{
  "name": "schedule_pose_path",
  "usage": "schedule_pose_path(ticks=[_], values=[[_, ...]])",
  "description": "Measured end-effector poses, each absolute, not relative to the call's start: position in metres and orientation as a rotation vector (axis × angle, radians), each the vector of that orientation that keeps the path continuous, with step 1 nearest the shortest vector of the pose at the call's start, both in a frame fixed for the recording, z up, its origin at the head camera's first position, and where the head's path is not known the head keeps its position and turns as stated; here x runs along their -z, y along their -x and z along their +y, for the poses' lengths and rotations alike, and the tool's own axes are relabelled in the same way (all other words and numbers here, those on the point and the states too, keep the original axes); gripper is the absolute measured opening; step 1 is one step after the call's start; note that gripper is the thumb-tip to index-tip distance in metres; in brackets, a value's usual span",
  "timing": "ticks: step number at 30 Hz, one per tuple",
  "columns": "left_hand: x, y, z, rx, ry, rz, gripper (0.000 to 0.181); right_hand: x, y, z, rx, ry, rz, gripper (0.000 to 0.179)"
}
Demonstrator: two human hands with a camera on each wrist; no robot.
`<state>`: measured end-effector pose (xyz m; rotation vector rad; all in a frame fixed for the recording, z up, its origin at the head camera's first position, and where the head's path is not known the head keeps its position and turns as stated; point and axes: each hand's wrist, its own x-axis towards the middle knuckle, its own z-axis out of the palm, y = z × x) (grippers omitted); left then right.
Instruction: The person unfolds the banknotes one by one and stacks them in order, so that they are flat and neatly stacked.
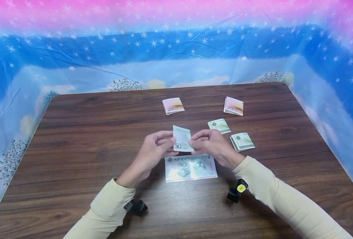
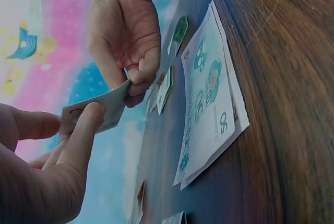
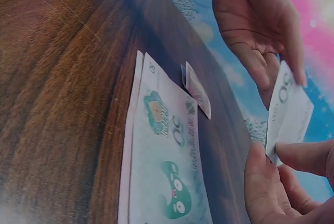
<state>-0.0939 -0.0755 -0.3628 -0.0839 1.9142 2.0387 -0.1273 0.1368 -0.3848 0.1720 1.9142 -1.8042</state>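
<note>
A folded green banknote [image 1: 182, 137] marked 50 is held up between both hands above the table. My left hand [image 1: 152, 151] pinches its left edge between thumb and fingers. The opposite edge is pinched by my right hand [image 1: 215, 146]. In the left wrist view the folded banknote [image 2: 99, 112] is slightly bent between the two grips; the right wrist view shows the 50 on the folded banknote [image 3: 287, 114]. Just below the hands, unfolded 50 banknotes [image 1: 179, 171] lie flat on the table, at least two of them overlapping with edges slightly offset.
Two folded green banknotes, one nearer [image 1: 243, 141] and one farther [image 1: 219, 125], lie beside my right hand. Farther back are two folded 20 banknotes, left [image 1: 173, 105] and right [image 1: 234, 106]. The brown wooden table [image 1: 75, 132] is surrounded by a snowflake-patterned cloth [image 1: 164, 43].
</note>
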Motion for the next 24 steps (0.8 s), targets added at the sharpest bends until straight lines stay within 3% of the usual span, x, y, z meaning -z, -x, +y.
schedule_pose_path(ticks=[17,24], values=[[0.366,0.093,-0.069,-1.995,0.028,1.912,0.037,0.382,0.116,0.135,1.746,0.006,1.890,0.047],[0.367,0.093,-0.068,-1.974,0.013,1.945,0.038,0.377,0.114,0.134,1.741,0.055,1.910,0.046]])
